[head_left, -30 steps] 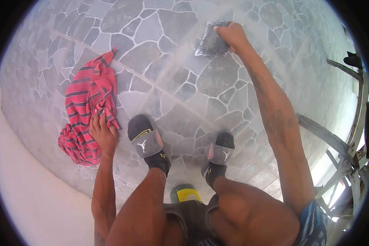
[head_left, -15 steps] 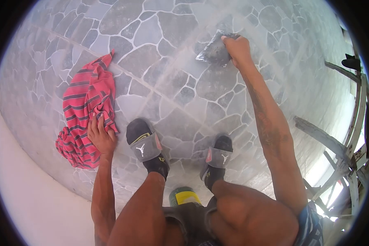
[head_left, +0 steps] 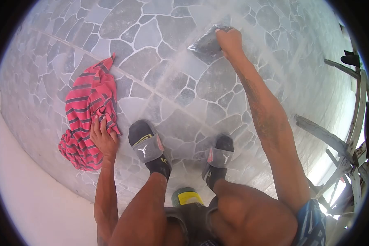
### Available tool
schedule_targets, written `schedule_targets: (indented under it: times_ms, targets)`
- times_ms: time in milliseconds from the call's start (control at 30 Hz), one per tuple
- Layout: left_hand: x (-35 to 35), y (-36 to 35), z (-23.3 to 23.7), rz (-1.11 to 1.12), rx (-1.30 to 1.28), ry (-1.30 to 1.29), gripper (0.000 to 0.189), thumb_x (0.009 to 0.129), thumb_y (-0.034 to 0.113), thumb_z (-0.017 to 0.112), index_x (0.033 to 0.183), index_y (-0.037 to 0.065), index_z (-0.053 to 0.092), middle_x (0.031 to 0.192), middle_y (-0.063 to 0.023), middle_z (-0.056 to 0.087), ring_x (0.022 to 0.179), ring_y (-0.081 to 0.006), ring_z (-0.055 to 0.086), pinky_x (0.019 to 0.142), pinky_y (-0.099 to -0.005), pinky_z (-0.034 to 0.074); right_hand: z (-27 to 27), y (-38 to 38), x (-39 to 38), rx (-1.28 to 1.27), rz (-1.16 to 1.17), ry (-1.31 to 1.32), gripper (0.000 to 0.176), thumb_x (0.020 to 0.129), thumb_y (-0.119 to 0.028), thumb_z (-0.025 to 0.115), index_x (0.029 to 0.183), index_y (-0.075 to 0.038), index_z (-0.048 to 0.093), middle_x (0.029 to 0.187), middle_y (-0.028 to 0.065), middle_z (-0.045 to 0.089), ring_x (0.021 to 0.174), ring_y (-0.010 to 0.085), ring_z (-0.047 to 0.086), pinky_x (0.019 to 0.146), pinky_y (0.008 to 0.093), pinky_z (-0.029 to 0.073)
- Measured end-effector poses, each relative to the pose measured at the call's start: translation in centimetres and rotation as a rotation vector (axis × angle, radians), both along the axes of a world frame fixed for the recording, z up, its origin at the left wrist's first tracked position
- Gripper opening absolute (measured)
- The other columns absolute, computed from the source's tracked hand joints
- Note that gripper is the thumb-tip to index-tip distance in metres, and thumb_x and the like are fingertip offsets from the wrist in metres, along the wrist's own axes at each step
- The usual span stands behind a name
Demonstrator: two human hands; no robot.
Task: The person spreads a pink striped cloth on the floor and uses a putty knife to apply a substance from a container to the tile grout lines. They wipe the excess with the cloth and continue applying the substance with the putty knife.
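Observation:
My left hand lies on a red striped cloth, back upward, with the fingers stretched over its bunched folds. The cloth is spread on the stone-patterned floor, left of my feet. Farther off, my right hand is closed around one end of a dark plastic bag with shiny, clear-looking edges. The bag's pointed end faces left, low over the grey stone shapes and their pale joints. My palm and fingers hide its right end.
My feet, in dark socks and grey slides, stand on the floor between my arms. Between my legs is a green container with a yellow label. Weathered wooden poles lie at the right edge; a plain white surface borders the left.
My right hand has moved the plastic bag a little to the left and farther away. The left hand stays on the cloth; the whole view has shifted slightly.

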State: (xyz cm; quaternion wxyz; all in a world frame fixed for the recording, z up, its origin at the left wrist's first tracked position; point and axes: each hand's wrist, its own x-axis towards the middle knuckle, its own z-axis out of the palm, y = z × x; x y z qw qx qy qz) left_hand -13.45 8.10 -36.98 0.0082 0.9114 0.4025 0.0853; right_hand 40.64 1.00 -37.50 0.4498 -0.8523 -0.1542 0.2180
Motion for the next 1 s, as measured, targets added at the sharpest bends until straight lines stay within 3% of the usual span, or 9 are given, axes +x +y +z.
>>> schedule_targets:
  times_ms: [100,200,300,400,500,667,733,867,1000]
  targets:
    - [0.7,-0.1,0.0,0.016,0.006,-0.001,0.054,0.083,0.017,0.053,0.137,0.014,0.052,0.147,-0.0113,0.048,0.13,-0.0376,0.045,0.108,-0.0504,0.032,-2.7,-1.1,-0.2,0.022,-0.049,-0.167,0.031,0.074,-0.017,0.058,0.083,0.013,0.065,0.077,0.0234,0.067,0.069,0.0304,0.062,0.067,0.0455,0.049]
    - [0.1,-0.6,0.1,0.015,-0.006,0.025,0.054,0.083,0.017,0.053,0.137,0.014,0.052,0.147,-0.0114,0.048,0.13,-0.0377,0.045,0.108,-0.0508,0.032,1.2,1.3,0.8,-0.102,-0.014,0.107,0.033,0.075,-0.017,0.06,0.086,0.013,0.065,0.082,0.0241,0.069,0.073,0.029,0.063,0.068,0.0442,0.048]
    - [-0.1,-0.2,0.1,-0.005,0.002,0.009,0.054,0.083,0.017,0.053,0.137,0.014,0.052,0.148,-0.0114,0.048,0.13,-0.0377,0.045,0.107,-0.0512,0.032,-2.0,0.0,1.3,0.048,-0.059,0.039,0.032,0.076,-0.018,0.061,0.086,0.012,0.064,0.081,0.0212,0.068,0.07,0.0243,0.061,0.063,0.0442,0.047]
    - [0.3,0.1,-0.4,0.005,0.02,-0.004,0.055,0.082,0.017,0.054,0.137,0.014,0.052,0.148,-0.0113,0.047,0.13,-0.0377,0.045,0.107,-0.0515,0.032,-3.0,-0.5,1.8,0.123,-0.137,0.104,0.016,0.082,-0.009,0.065,0.081,0.005,0.057,0.081,0.0083,0.056,0.068,0.0164,0.052,0.055,0.0353,0.044]
    - [0.0,-0.5,0.1,0.009,-0.009,0.025,0.055,0.082,0.017,0.054,0.137,0.014,0.052,0.148,-0.0113,0.047,0.129,-0.0379,0.045,0.107,-0.0516,0.033,3.4,1.3,1.2,0.072,-0.112,0.26,0.02,0.081,-0.008,0.066,0.09,0.01,0.06,0.085,0.0115,0.059,0.07,0.019,0.057,0.058,0.0369,0.048]
    - [0.4,0.1,-0.2,0.013,0.0,0.01,0.055,0.083,0.017,0.054,0.137,0.014,0.052,0.148,-0.0114,0.048,0.129,-0.0384,0.045,0.107,-0.0517,0.033,0.8,0.7,2.1,0.055,-0.156,0.142,0.034,0.079,-0.004,0.068,0.104,0.016,0.058,0.103,0.0197,0.061,0.089,0.0254,0.061,0.072,0.0399,0.052]
    - [0.3,-0.2,0.2,0.015,-0.021,0.026,0.055,0.083,0.017,0.054,0.137,0.014,0.052,0.148,-0.0115,0.048,0.129,-0.0385,0.045,0.107,-0.0516,0.033,-5.2,0.3,7.1,0.023,0.13,-0.079,0.036,0.08,-0.004,0.068,0.107,0.017,0.057,0.105,0.0202,0.061,0.093,0.0271,0.063,0.076,0.0398,0.052]
    - [0.4,0.2,0.0,0.006,-0.006,0.013,0.054,0.083,0.017,0.054,0.137,0.013,0.052,0.148,-0.012,0.048,0.129,-0.0387,0.045,0.107,-0.0511,0.032,-1.0,1.4,5.1,0.049,-0.145,0.13,0.035,0.08,-0.002,0.067,0.108,0.017,0.057,0.104,0.0194,0.061,0.091,0.0256,0.062,0.077,0.0393,0.052]
    - [0.3,0.1,-0.2,0.014,-0.017,0.009,0.054,0.083,0.018,0.054,0.137,0.013,0.052,0.147,-0.0126,0.048,0.129,-0.0391,0.045,0.107,-0.0514,0.032,0.1,2.1,5.1,0.105,-0.186,0.196,0.032,0.081,-0.004,0.067,0.104,0.016,0.059,0.1,0.0182,0.061,0.084,0.0234,0.061,0.073,0.0386,0.052]
